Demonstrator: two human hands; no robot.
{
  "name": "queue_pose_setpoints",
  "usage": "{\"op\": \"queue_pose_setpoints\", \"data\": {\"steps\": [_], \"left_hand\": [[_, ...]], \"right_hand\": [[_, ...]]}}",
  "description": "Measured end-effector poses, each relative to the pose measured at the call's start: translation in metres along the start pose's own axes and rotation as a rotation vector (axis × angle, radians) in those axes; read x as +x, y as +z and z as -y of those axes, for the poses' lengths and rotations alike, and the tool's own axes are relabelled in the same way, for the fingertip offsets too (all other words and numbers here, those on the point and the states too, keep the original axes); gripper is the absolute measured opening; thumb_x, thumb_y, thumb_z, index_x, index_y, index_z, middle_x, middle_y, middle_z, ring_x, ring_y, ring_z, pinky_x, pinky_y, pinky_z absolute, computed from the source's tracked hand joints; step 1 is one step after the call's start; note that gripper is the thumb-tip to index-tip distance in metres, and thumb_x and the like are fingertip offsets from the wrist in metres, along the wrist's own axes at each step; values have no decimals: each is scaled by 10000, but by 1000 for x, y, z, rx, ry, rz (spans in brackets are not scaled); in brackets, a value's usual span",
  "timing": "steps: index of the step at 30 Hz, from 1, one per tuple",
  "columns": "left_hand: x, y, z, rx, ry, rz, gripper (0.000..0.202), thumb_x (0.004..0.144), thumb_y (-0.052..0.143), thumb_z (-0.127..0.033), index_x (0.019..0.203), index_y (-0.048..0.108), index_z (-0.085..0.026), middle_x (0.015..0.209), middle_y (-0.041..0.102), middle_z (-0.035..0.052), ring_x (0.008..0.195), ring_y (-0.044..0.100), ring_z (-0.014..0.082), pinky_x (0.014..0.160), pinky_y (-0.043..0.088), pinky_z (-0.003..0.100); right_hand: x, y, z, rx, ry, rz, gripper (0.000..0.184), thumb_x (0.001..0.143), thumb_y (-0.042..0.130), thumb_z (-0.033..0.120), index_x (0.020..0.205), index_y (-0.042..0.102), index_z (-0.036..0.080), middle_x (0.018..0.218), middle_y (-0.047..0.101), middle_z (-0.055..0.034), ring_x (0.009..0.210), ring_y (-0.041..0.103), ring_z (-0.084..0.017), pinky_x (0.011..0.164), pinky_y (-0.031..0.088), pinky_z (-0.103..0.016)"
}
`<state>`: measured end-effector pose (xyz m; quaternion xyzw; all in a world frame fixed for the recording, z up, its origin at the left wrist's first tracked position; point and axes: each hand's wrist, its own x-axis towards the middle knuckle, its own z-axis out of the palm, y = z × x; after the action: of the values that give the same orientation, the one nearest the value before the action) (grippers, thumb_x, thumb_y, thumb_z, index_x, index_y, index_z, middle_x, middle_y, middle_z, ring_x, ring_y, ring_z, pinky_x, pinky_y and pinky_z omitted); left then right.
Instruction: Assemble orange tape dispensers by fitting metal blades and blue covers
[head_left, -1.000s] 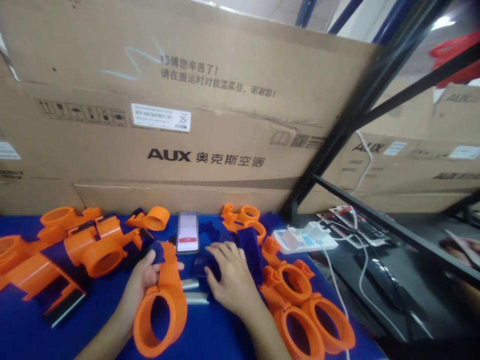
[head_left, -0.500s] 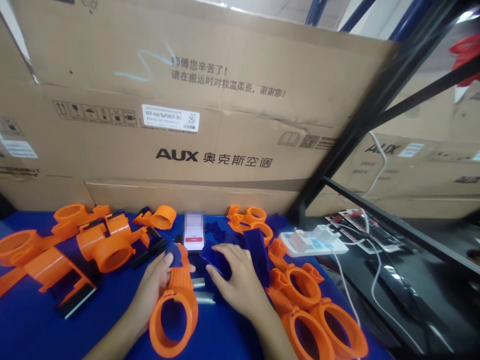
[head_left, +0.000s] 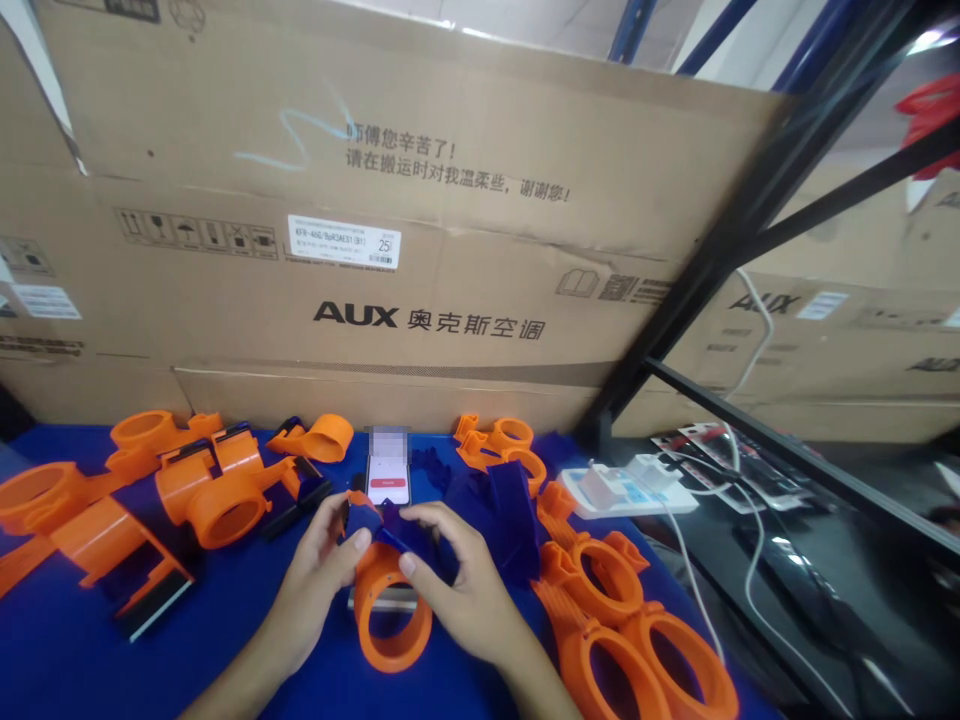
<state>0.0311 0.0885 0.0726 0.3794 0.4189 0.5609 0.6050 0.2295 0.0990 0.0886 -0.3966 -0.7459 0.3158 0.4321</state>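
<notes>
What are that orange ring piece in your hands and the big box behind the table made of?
The orange ring piece looks like moulded plastic: even bright colour, smooth, slightly glossy, with ribs. The big box looks like corrugated cardboard: matt brown, creased, with printed text and a stuck-on label.

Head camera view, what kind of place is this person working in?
Probably a warehouse or small assembly workshop: big AUX cardboard boxes stacked behind a blue table, dark metal racking, and many identical orange plastic parts laid out around the hands.
</notes>
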Motion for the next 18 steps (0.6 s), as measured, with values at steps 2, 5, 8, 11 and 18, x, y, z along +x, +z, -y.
{"op": "queue_pose_setpoints", "data": {"steps": [2, 5, 8, 11, 18], "left_hand": [[2, -2, 3, -1, 4, 11, 467, 822, 788, -443, 1227, 633, -270, 1237, 688, 83, 1075, 669, 283, 737, 592, 316], [6, -5, 7, -28, -14, 4, 482, 789, 816, -444, 1206, 650, -267, 1252, 691, 91, 1064, 679, 300, 743, 599, 336], [6, -7, 9, -72, 7, 46, 449, 817, 808, -403, 1220, 649, -284, 1264, 685, 75, 1037, 681, 277, 814, 594, 358], [5, -8, 11, -135, 63, 131, 415, 868, 768, -356, 1258, 636, -310, 1304, 668, 57, 1135, 648, 281, 953, 548, 382], [0, -11, 19, -249, 54, 154, 632, 821, 795, -389, 1403, 551, -350, 1485, 588, 76, 1354, 527, 355, 1071, 478, 434]], "right_hand": [[0, 0, 0, -2, 7, 6, 335, 936, 691, 309, 1266, 651, 267, 1193, 719, -55, 1020, 671, -232, 935, 536, -381], [1, 1, 0, 6, 24, 2, 315, 946, 675, 311, 1256, 653, 259, 1175, 724, -54, 1019, 672, -232, 930, 539, -382], [0, 2, 0, 31, 48, 10, 311, 952, 663, 312, 1258, 646, 257, 1170, 723, -52, 1033, 666, -232, 942, 534, -384], [-2, 3, 1, 71, 72, 28, 319, 961, 648, 317, 1272, 624, 254, 1167, 712, -48, 1008, 667, -221, 916, 541, -364], [-3, 1, 0, 25, -78, 1, 446, 907, 726, 321, 1326, 591, 258, 1263, 687, -86, 1128, 671, -255, 977, 543, -389]]}}
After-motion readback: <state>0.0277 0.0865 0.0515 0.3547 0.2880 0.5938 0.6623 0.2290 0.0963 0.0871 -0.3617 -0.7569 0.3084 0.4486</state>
